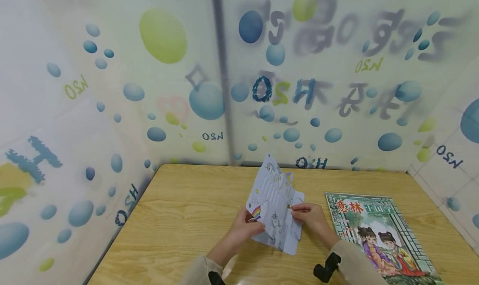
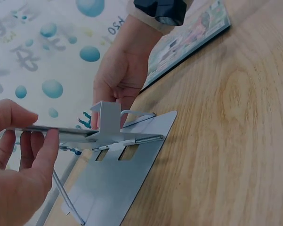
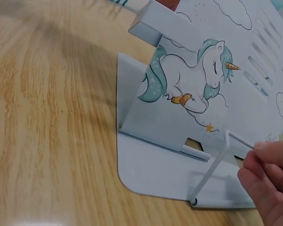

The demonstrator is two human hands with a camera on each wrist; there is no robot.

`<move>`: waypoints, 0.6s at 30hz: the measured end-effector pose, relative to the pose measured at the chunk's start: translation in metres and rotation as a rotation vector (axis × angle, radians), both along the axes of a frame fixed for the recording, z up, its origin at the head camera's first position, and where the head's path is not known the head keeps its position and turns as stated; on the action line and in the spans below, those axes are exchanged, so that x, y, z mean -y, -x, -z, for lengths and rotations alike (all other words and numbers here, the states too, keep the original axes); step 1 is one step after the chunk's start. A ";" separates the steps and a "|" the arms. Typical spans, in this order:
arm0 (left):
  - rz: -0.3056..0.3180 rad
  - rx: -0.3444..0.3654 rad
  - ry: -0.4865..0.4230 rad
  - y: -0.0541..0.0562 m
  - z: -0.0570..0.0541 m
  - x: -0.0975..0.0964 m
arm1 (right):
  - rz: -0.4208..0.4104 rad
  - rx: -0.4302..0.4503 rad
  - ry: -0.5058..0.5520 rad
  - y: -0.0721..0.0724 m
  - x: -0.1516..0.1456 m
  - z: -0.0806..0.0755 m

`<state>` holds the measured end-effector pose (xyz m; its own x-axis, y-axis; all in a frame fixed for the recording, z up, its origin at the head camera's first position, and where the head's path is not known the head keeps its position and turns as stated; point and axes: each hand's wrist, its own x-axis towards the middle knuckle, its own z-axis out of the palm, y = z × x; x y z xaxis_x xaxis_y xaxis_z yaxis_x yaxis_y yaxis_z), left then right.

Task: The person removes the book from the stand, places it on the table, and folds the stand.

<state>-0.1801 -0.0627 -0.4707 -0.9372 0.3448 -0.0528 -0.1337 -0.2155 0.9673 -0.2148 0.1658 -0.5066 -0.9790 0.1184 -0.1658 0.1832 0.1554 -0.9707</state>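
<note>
A white metal book stand printed with unicorns, stars and a rainbow is held up at a slant over its flat base. My left hand grips the printed panel by its edge, thumb on the front; in the left wrist view the left hand pinches it between thumb and fingers. On the stand's other side is my right hand. Its thumb and fingers pinch a bent white wire clip in the right wrist view. A wire leg runs from panel to base.
To the right lies a magazine with two illustrated figures on its cover. The wooden table meets a pale curtain with blue and green dots at the back and sides.
</note>
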 end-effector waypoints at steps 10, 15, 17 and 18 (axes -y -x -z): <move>0.047 0.037 -0.051 -0.007 0.003 -0.010 | -0.018 0.036 -0.048 0.004 -0.004 -0.006; 0.036 0.005 -0.063 -0.009 0.005 -0.018 | -0.009 0.032 -0.074 0.006 -0.006 -0.006; 0.036 -0.018 -0.067 -0.009 0.006 -0.021 | -0.004 0.027 -0.077 0.007 -0.006 -0.005; 0.041 -0.037 -0.066 -0.010 0.006 -0.022 | 0.001 0.026 -0.076 0.007 -0.007 -0.006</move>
